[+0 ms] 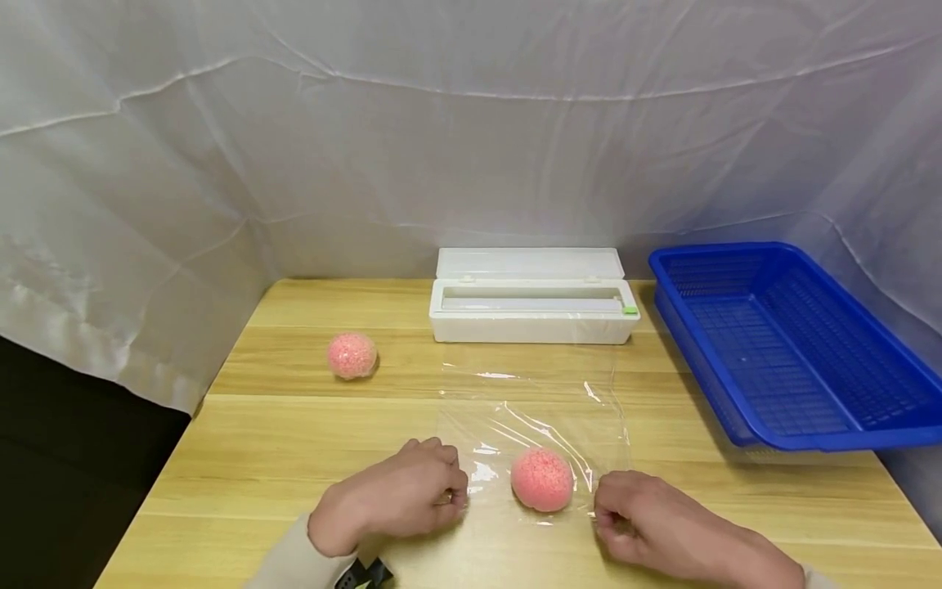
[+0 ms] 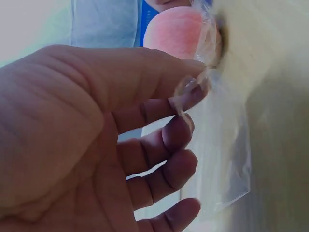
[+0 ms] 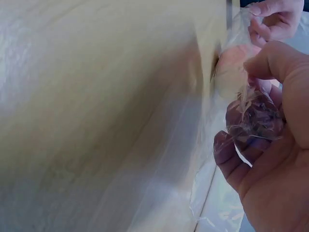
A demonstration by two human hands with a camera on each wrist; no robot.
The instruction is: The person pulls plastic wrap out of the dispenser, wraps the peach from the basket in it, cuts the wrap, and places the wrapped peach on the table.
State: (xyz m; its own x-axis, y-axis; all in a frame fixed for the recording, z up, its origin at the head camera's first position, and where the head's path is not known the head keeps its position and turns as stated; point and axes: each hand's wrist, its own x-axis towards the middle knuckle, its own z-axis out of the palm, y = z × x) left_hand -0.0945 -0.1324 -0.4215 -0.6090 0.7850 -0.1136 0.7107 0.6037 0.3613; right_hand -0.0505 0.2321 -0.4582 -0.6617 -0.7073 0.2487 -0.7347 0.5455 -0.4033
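Flanking a pink ball [image 1: 542, 480] are left hand [image 1: 397, 495], nine o'clock, and right hand [image 1: 673, 523], three. Both pinch clear film [image 1: 526, 409], fingers curled.

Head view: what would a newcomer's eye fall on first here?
Probably the large blue basket on the right, the boldest colour in view. Next, the front pink ball, low in the picture between the left hand and right hand, which pinch clear film. Behind it stands the open white box.
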